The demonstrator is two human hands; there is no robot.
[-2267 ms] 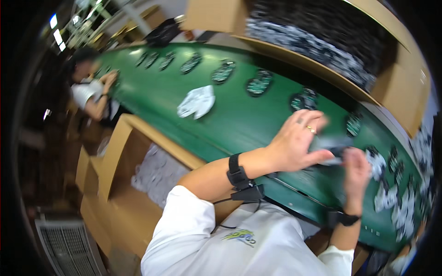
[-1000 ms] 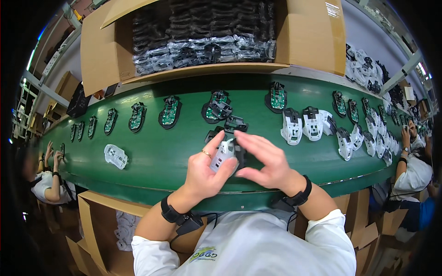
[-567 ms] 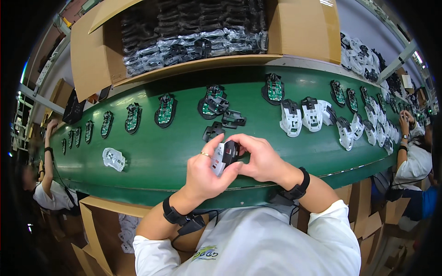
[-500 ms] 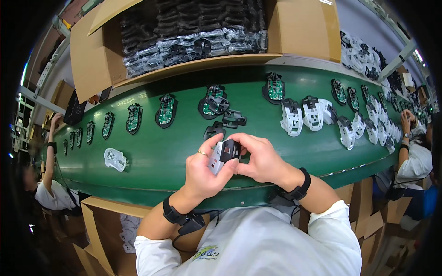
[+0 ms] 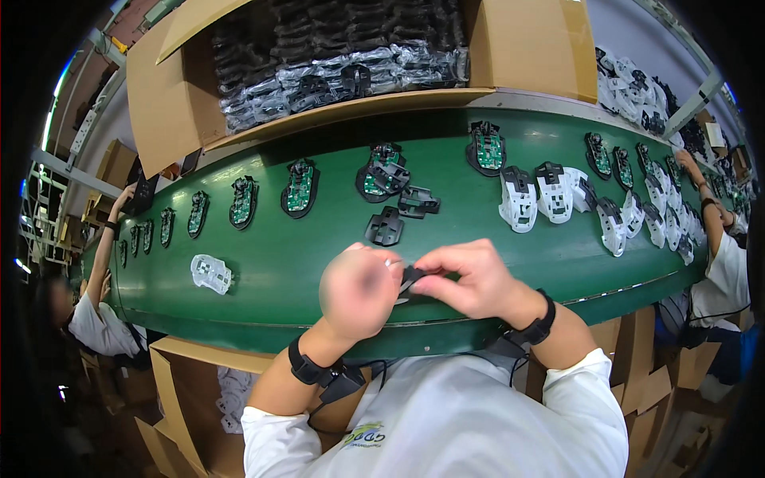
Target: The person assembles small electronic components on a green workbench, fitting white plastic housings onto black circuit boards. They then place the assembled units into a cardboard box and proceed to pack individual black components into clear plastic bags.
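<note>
In front of my chest, both hands are closed on a white mouse shell with a black plastic piece (image 5: 412, 276) on it. Little of the shell shows, because my left hand (image 5: 360, 291) covers most of it. That hand has its fingers curled round the shell and is partly blurred. My right hand (image 5: 472, 280) pinches the black end between thumb and fingers. Just beyond my hands lie loose black plastic pieces (image 5: 385, 227), one of them resting on a mouse base with a green circuit board (image 5: 371, 185).
More bases with circuit boards (image 5: 300, 190) run along the green belt (image 5: 271, 255). White mouse shells (image 5: 519, 203) lie to the right, a translucent shell (image 5: 212, 274) to the left. Behind stands an open cardboard box (image 5: 335, 119) of bagged black parts. Co-workers' arms (image 5: 107, 239) reach in at both sides.
My hands have turned the mouse shell, so its white face with the openings is now mostly hidden behind my left hand. The view has shifted slightly. The right-hand co-worker's arm now reaches farther out.
</note>
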